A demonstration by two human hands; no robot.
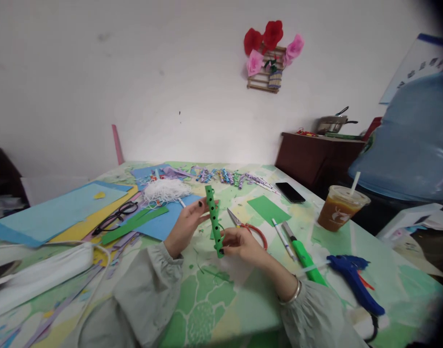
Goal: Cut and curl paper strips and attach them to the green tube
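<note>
A narrow green paper strip (214,222) with a row of dark round holes stands almost upright between my hands. My left hand (187,223) pinches its upper part from the left. Lower down, my right hand (245,245) grips its bottom end, where a thin curl of green paper sticks out. Just beyond my right hand lie scissors (256,232) with red handles. Green paper scraps (216,273) are scattered on the tablecloth below the strip. A green paper sheet (268,209) lies flat to the right.
White string (165,191) is heaped behind my left hand, near glasses (116,216) and coloured paper sheets (62,208). To the right are a pen (283,238), a green-handled cutter (306,258), a blue glue gun (355,280), a phone (290,192) and a drink cup (339,210).
</note>
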